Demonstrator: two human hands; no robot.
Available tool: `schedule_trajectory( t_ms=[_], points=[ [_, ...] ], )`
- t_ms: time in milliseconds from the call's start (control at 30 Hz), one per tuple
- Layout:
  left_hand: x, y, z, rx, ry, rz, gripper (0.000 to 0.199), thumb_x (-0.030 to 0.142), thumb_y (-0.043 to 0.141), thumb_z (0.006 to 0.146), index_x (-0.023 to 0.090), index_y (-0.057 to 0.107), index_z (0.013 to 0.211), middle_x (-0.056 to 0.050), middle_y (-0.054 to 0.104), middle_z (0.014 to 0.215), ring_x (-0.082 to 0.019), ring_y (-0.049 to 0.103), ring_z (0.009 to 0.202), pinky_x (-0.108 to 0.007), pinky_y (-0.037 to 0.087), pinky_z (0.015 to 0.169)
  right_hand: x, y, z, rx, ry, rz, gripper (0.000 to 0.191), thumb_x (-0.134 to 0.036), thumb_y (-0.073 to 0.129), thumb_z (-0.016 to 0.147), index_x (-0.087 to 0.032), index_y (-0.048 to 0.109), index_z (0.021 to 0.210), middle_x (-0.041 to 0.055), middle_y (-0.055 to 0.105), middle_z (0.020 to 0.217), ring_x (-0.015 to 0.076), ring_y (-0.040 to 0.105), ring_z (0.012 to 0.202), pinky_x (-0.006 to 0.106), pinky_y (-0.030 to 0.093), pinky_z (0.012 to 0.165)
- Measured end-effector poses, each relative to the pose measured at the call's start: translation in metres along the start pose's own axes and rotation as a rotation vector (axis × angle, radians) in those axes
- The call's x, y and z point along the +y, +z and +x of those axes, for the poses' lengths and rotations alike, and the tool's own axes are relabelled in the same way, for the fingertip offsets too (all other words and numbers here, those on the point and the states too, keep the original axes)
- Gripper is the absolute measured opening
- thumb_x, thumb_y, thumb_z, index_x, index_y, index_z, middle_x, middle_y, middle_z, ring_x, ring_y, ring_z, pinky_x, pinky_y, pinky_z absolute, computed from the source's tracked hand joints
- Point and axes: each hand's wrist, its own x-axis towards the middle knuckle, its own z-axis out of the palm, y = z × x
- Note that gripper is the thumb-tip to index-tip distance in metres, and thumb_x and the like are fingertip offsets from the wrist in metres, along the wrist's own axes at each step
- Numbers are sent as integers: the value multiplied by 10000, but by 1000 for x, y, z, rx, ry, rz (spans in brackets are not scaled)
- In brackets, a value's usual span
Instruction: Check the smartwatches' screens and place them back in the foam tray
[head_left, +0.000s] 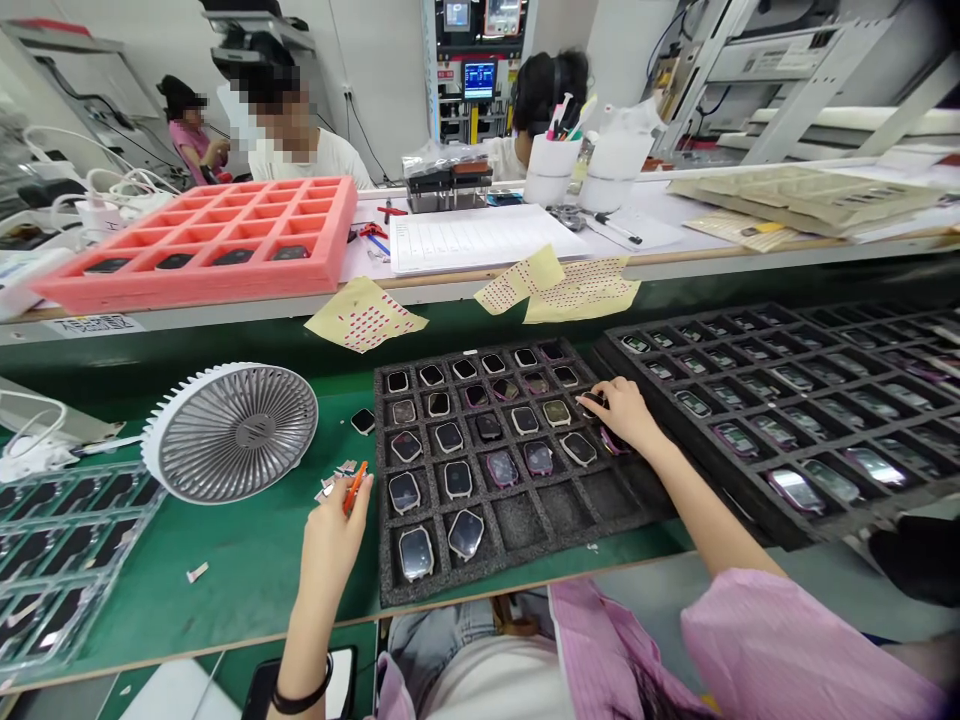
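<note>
At the black tray's [523, 521] two o'clock, the right hand [628, 412] touched a watch [597, 397], grip unclear; edge contact seemed safest. The left hand [334, 515] pinched an orange tool [356, 487].

Bright, even whitish light, src out of shot; shadows soft, darker under rear counter [450, 291]. Glare on watch screens [796, 492], esp. lower R; bkgd monitor [478, 80] glows blue. Hands [626, 412] fairly sharp; L/R edges stretched & blurry, top R corner dark. Pixel blocks over two bkgd heads [266, 75]. Pic squeezed in ht.
</note>
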Motion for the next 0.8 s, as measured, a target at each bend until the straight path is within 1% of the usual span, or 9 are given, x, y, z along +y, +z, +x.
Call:
schedule_trajectory(
  t_ms=[167, 233, 300, 400, 467, 533, 633, 733, 800],
  points=[
    [16, 2, -3, -22, 70, -118, 326, 475, 448, 884, 197, 618, 892, -85, 717, 866, -240, 672, 744, -270, 432, 629, -3, -2, -5, 38, -40, 382, 285, -493, 567, 828, -216, 508, 799, 78, 645, 820, 263, 614, 823, 416, 452, 799],
    [27, 1, -5, -54, 102, -193, 316, 464, 445, 897, 192, 605, 906, -55, 691, 811, -194, 633, 678, -256, 416, 620, -12, -9, -8, 61, -7, 489, 323, -538, 553, 821, -221, 489, 815, 58, 640, 784, 233, 623, 761, 381, 470, 753],
    [43, 0, -9, -144, 144, -319, 322, 462, 426, 917, 187, 591, 940, -7, 617, 693, -147, 555, 588, -236, 381, 579, -32, -21, -15, 74, 62, 778, 349, -551, 595, 791, -221, 493, 838, 36, 630, 748, 211, 617, 721, 357, 476, 710],
    [75, 2, -17, -375, 234, -578, 351, 468, 383, 943, 173, 574, 960, 57, 439, 559, -102, 410, 503, -210, 317, 519, -81, -42, -31, -120, 104, 1388, 298, -473, 662, 783, -219, 552, 895, -24, 581, 619, 156, 552, 586, 303, 451, 606],
    [97, 6, -21, -539, 288, -707, 363, 467, 381, 948, 161, 576, 925, 72, 389, 541, -83, 348, 482, -201, 301, 511, -117, -51, -45, -347, 117, 1649, 232, -422, 658, 807, -221, 571, 883, -64, 493, 511, 115, 425, 439, 260, 372, 474],
    [115, 10, -23, -634, 313, -779, 383, 468, 369, 954, 153, 583, 909, 77, 374, 532, -72, 311, 464, -196, 281, 492, -148, -55, -58, -550, 136, 1812, 224, -419, 646, 823, -209, 570, 837, -92, 412, 457, 78, 307, 361, 222, 280, 395],
    [128, 15, -24, -640, 323, -827, 379, 444, 364, 958, 150, 567, 830, 77, 378, 520, -64, 303, 451, -195, 268, 479, -174, -53, -68, -700, 149, 1903, 235, -397, 668, 820, -192, 556, 796, -103, 417, 459, 38, 243, 320, 187, 210, 352],
    [127, 15, -25, -621, 314, -866, 363, 429, 387, 951, 151, 550, 785, 81, 374, 504, -56, 294, 439, -193, 262, 472, -184, -49, -69, -732, 181, 1925, 236, -359, 696, 808, -188, 536, 780, -93, 481, 508, 18, 255, 313, 164, 176, 334],
    [124, 15, -25, -613, 303, -892, 369, 437, 395, 945, 150, 552, 774, 86, 360, 491, -53, 277, 428, -194, 251, 464, -186, -49, -68, -746, 207, 1964, 252, -363, 711, 792, -191, 529, 779, -102, 464, 499, 15, 240, 309, 156, 159, 322]
  ],
)
